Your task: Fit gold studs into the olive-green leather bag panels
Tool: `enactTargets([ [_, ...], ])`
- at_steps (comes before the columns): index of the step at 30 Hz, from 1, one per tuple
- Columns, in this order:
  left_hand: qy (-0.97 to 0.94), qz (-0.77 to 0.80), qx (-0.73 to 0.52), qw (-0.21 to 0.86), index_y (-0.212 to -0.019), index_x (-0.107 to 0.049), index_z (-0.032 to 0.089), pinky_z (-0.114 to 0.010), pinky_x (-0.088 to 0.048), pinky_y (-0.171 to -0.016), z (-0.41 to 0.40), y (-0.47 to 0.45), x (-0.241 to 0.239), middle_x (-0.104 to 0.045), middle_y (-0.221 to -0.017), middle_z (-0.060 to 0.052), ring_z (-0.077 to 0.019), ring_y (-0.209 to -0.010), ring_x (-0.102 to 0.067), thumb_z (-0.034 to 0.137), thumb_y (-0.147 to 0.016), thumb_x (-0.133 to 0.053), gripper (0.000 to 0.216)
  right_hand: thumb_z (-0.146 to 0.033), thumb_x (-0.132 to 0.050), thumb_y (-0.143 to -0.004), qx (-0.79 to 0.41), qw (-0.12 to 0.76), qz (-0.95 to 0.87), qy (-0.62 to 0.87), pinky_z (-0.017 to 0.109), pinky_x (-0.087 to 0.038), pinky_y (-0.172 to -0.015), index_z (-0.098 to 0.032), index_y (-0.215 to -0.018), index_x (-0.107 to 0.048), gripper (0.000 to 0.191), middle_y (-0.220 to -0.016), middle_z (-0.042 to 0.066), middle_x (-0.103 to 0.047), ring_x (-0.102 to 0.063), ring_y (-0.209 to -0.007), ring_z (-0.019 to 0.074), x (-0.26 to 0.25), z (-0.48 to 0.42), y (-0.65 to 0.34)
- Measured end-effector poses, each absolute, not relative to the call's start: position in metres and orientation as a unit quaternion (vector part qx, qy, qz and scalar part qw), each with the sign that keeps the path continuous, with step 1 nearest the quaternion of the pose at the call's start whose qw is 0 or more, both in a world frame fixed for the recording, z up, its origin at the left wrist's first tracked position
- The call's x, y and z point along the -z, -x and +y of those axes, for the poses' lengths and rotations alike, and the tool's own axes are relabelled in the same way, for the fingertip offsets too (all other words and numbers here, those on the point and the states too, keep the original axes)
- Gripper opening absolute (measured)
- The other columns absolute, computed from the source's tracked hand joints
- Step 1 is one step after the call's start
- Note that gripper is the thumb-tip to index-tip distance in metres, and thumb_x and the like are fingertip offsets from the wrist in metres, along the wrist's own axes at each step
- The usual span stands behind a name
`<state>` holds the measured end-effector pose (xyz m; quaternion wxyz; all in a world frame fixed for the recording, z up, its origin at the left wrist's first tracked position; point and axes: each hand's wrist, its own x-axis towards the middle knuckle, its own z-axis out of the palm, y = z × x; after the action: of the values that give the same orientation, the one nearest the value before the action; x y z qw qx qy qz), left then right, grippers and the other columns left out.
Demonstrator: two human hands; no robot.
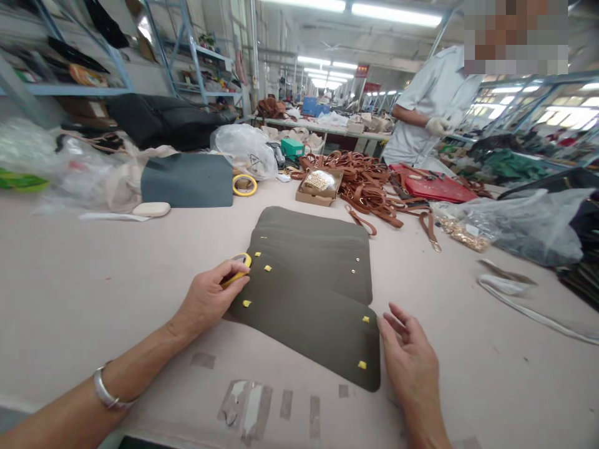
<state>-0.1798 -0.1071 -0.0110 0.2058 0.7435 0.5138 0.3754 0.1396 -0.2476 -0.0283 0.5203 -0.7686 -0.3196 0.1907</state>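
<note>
My left hand point(210, 296) is closed on a roll of yellow tape point(243, 257), at the left edge of a stack of dark olive panels point(309, 293). The front panel lies askew over the others, its corner pointing toward me. Small yellow tape pieces stick to it, one point(246, 304) at the left and two at the right, such as this tape piece point(362, 365). My right hand point(412, 355) is beside the panel's right edge, fingers apart and slightly curved, thumb at the edge. Small metal studs point(353, 271) show on a panel behind.
Brown leather straps point(369, 187) are heaped at the back, beside a small cardboard box point(318, 190) of gold hardware. A blue-grey sheet point(187, 181) and another yellow tape roll point(244, 185) lie back left. Plastic bags point(538, 224) stand at right. A person point(430, 106) with gloves stands beyond.
</note>
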Motion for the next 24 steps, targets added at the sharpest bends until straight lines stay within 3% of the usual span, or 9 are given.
enactTargets([
  [6, -0.765, 0.524, -0.333, 0.173, -0.096, -0.066, 0.021, -0.021, -0.049, -0.074, -0.114, 0.199, 0.007, -0.071, -0.095, 0.0, -0.0141, -0.081, -0.066, 0.045, -0.084, -0.057, 0.029, -0.057, -0.063, -0.075, -0.244, 0.506, -0.331, 0.758, 0.04, -0.054, -0.088, -0.019, -0.12, -0.061, 0.059, -0.114, 0.009, -0.067, -0.067, -0.098, 0.0249, 0.026, -0.261, -0.132],
  [10, -0.751, 0.511, -0.392, 0.148, -0.096, -0.067, 0.02, -0.021, -0.052, -0.074, -0.126, 0.198, -0.009, -0.072, -0.094, -0.001, -0.013, -0.081, -0.066, 0.045, -0.089, -0.054, 0.029, -0.055, -0.065, -0.075, -0.252, 0.515, -0.337, 0.747, 0.037, -0.057, -0.083, -0.017, -0.116, -0.064, 0.056, -0.115, 0.01, -0.068, -0.068, -0.094, 0.0235, 0.027, -0.266, -0.132],
  [14, -0.801, 0.391, -0.39, 0.23, -0.106, -0.067, 0.02, -0.021, -0.056, -0.068, -0.157, 0.163, -0.03, -0.073, -0.093, -0.002, -0.0107, -0.073, -0.066, 0.035, -0.093, -0.051, 0.025, -0.052, -0.065, -0.077, -0.228, 0.516, -0.368, 0.739, 0.033, -0.058, -0.075, -0.017, -0.111, -0.067, 0.049, -0.106, 0.009, -0.071, -0.069, -0.079, 0.02, 0.015, -0.268, -0.13],
  [18, -0.858, 0.27, -0.348, 0.266, -0.137, -0.047, 0.022, -0.02, -0.055, -0.067, -0.19, 0.118, -0.034, -0.072, -0.091, -0.001, -0.0088, -0.071, -0.065, 0.024, -0.094, -0.048, 0.043, -0.04, -0.061, -0.086, -0.227, 0.5, -0.509, 0.663, 0.029, -0.057, -0.071, -0.019, -0.101, -0.07, 0.027, -0.089, 0.006, -0.072, -0.068, -0.076, 0.0174, -0.005, -0.281, -0.112],
  [21, -0.874, 0.24, -0.347, 0.243, -0.139, -0.043, 0.022, -0.022, -0.056, -0.075, -0.206, 0.098, -0.027, -0.071, -0.099, -0.003, -0.0109, -0.083, -0.067, 0.021, -0.094, -0.049, 0.045, -0.026, -0.056, -0.09, -0.172, 0.478, -0.624, 0.593, 0.026, -0.055, -0.072, -0.021, -0.101, -0.069, 0.018, -0.092, 0.005, -0.071, -0.066, -0.081, 0.0159, -0.017, -0.292, -0.096],
  [24, -0.888, 0.223, -0.349, 0.201, -0.138, -0.042, 0.02, -0.027, -0.056, -0.08, -0.215, 0.088, -0.021, -0.071, -0.101, -0.005, -0.0136, -0.089, -0.068, 0.022, -0.096, -0.046, 0.042, -0.015, -0.052, -0.09, -0.115, 0.463, -0.686, 0.55, 0.027, -0.055, -0.078, -0.022, -0.109, -0.065, 0.023, -0.097, 0.006, -0.069, -0.065, -0.089, 0.0156, -0.022, -0.298, -0.088],
])
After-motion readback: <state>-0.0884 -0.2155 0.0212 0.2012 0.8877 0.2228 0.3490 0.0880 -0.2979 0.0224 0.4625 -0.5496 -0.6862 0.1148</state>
